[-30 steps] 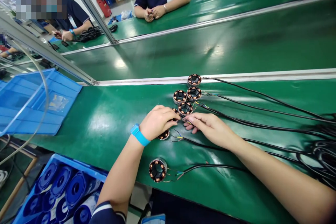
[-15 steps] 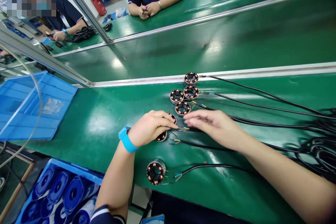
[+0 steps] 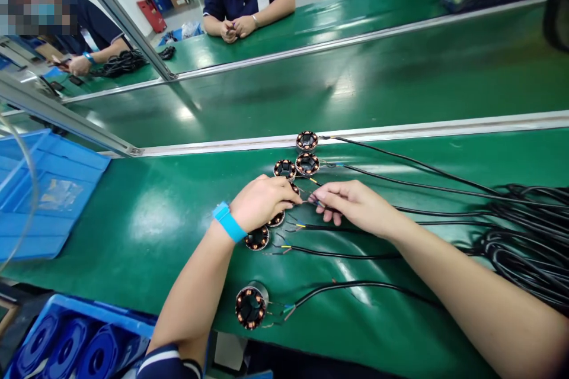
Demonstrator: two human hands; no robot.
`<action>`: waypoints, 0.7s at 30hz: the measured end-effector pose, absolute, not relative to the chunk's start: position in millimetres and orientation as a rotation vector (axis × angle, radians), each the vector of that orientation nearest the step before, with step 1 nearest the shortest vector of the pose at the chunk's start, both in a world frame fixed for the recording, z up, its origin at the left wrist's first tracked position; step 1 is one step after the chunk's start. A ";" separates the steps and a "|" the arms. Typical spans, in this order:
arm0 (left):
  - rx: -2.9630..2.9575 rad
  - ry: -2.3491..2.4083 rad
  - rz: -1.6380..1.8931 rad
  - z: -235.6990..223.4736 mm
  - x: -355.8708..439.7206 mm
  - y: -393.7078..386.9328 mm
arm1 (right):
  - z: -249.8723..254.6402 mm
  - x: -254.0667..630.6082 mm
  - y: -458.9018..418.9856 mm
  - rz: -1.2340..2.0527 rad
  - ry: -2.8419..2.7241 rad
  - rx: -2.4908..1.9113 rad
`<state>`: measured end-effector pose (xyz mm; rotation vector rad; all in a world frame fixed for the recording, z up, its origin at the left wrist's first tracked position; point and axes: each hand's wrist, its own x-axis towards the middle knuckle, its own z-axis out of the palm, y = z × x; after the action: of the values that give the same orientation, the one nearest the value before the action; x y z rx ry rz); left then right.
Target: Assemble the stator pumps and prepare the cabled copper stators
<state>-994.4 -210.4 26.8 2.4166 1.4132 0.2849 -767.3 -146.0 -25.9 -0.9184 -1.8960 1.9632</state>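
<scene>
My left hand is over a ring-shaped motor stator, its thumb and fingertips closed on a thin wire at that stator's right side. Just opposite, my right hand pinches the stripped wire ends of a black cable. The fingertips of both hands are close together. Under and below my left hand are another stator and a tilted stator, both partly covered. Farther back stand three more, including a stator with its cable. Nearest me, a stator lies on its side by a cable with coloured wires.
Coiled black cables pile up at the right of the green table. At left are a blue bin and a blue crate of blue housings. Beyond a metal rail sit two people, one with clasped hands.
My left hand has moved to a stator farther back. My right hand's fingers, stretched out before, now pinch the cable's wire ends. The whole view has shifted, so the scene sits farther left.
</scene>
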 end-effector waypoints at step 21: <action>2.299 1.271 0.585 39.6 -1007.1 -210.5 | -16.9 -767.4 -149.5 1.415 -2.014 -0.955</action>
<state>-1007.1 -210.5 39.6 2.2992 1.2713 0.5852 -767.4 -149.5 -16.9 -0.9551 -2.0140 1.4155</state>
